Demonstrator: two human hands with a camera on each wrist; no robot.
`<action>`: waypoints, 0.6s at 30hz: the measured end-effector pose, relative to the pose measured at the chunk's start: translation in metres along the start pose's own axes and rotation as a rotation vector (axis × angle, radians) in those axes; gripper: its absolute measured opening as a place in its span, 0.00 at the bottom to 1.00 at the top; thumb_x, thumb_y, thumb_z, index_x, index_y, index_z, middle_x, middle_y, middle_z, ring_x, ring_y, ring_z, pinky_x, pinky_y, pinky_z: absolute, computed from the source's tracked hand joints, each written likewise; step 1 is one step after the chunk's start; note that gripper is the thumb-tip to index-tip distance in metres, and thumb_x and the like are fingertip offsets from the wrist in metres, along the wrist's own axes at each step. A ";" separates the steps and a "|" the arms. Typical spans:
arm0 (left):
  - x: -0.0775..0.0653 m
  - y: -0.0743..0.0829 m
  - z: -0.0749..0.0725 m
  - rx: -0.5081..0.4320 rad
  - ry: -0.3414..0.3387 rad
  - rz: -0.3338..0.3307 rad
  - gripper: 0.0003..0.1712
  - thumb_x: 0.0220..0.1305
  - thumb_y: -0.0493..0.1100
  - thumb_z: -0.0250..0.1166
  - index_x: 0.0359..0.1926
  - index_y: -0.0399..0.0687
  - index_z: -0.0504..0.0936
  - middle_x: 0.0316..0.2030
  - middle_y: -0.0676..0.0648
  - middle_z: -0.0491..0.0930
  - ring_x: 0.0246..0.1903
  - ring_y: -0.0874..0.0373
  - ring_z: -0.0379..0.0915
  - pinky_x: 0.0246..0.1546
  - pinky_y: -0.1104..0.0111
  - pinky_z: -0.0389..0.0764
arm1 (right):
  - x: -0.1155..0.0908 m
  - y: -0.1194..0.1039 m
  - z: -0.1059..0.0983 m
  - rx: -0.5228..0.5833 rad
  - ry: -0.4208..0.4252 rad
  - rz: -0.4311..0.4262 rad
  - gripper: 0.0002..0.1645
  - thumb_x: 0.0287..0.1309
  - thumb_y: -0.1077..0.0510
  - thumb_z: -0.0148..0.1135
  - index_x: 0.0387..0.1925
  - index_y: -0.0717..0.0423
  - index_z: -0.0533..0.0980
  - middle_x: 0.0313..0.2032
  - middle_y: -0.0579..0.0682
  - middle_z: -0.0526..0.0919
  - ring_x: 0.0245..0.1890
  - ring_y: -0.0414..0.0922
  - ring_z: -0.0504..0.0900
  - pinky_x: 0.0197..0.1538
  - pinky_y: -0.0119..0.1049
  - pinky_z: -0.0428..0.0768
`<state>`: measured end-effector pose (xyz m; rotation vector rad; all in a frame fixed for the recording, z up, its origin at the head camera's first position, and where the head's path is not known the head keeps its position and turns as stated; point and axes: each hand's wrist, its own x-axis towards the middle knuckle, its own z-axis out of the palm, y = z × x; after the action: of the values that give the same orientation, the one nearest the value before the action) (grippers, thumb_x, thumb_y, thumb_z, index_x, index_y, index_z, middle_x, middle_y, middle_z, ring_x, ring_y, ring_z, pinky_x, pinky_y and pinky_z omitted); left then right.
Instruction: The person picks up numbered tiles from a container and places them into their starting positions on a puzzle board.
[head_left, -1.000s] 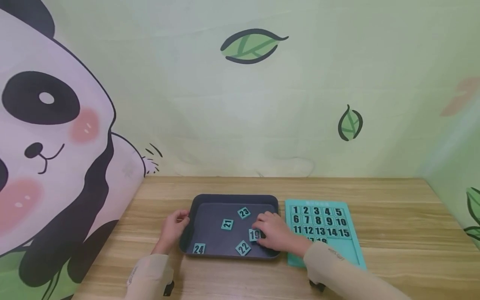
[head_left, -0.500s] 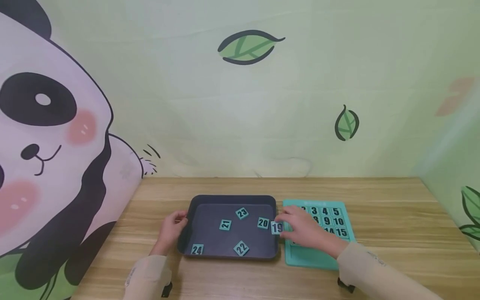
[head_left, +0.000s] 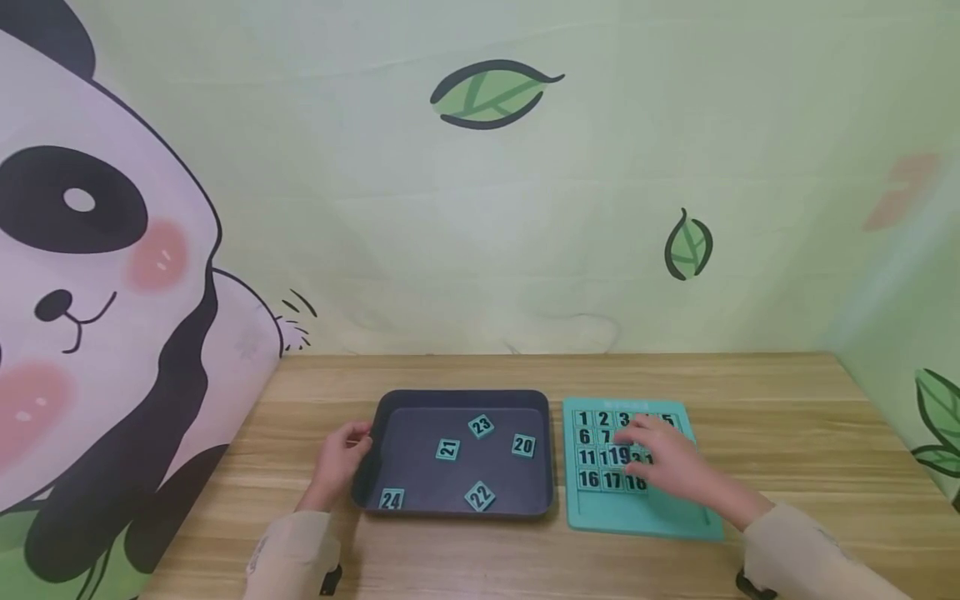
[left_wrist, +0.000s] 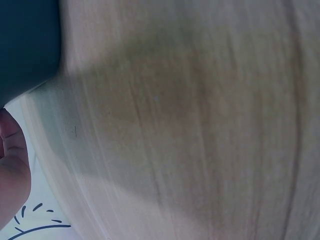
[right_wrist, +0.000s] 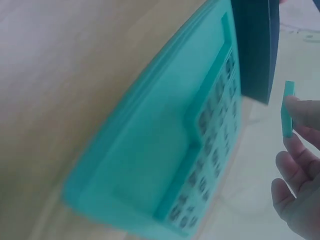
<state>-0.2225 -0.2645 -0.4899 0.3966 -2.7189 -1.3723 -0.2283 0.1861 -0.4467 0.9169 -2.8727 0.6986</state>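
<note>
My right hand (head_left: 667, 458) pinches a small square number tile, marked 19 (head_left: 619, 456), between thumb and fingers. The right wrist view shows that tile (right_wrist: 287, 112) edge-on, held up off the turquoise number board (head_left: 637, 521). Tiles 16 to 18 sit in the board's fourth row, and the lowest strip is bare. My fingers and the held tile cover part of the upper rows. At the dark tray (head_left: 405, 425), my left hand (head_left: 341, 458) holds the left rim with bent fingers; the left wrist view catches only a bit of that hand (left_wrist: 12, 165) by the tray's edge.
Loose tiles lie apart in the tray: tile 20 (head_left: 523, 446), tile 21 (head_left: 447, 450), tile 22 (head_left: 480, 497), tile 23 (head_left: 482, 426) and tile 24 (head_left: 391, 499). Tray and board stand side by side on a wooden table (head_left: 480, 558), before a printed wall (head_left: 360, 208).
My right hand has lifted tile 19 out of the tray and carried it rightward over the board. Tile 20 has come into sight. My left hand stays at the tray's rim.
</note>
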 end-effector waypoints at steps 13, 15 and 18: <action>-0.003 0.000 -0.002 -0.018 0.000 0.020 0.15 0.59 0.35 0.53 0.47 0.33 0.74 0.40 0.36 0.75 0.42 0.45 0.71 0.43 0.58 0.75 | -0.032 0.034 0.002 -0.005 -0.025 0.061 0.18 0.36 0.63 0.66 0.36 0.58 0.76 0.35 0.48 0.77 0.38 0.49 0.75 0.43 0.47 0.75; -0.005 0.000 -0.002 -0.029 0.013 0.056 0.14 0.58 0.36 0.54 0.45 0.33 0.74 0.38 0.37 0.76 0.39 0.47 0.72 0.39 0.61 0.76 | -0.035 0.036 0.004 -0.021 -0.024 0.080 0.18 0.36 0.62 0.66 0.36 0.57 0.77 0.35 0.48 0.77 0.39 0.49 0.75 0.44 0.48 0.75; -0.004 0.000 -0.002 -0.031 0.018 0.068 0.14 0.58 0.36 0.54 0.44 0.33 0.75 0.37 0.37 0.76 0.39 0.48 0.72 0.38 0.62 0.76 | -0.038 0.039 0.008 -0.040 -0.027 0.102 0.18 0.36 0.61 0.66 0.36 0.56 0.77 0.36 0.48 0.78 0.39 0.49 0.75 0.44 0.49 0.75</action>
<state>-0.2181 -0.2646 -0.4885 0.3096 -2.6664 -1.3848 -0.2180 0.2311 -0.4766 0.7868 -2.9634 0.6389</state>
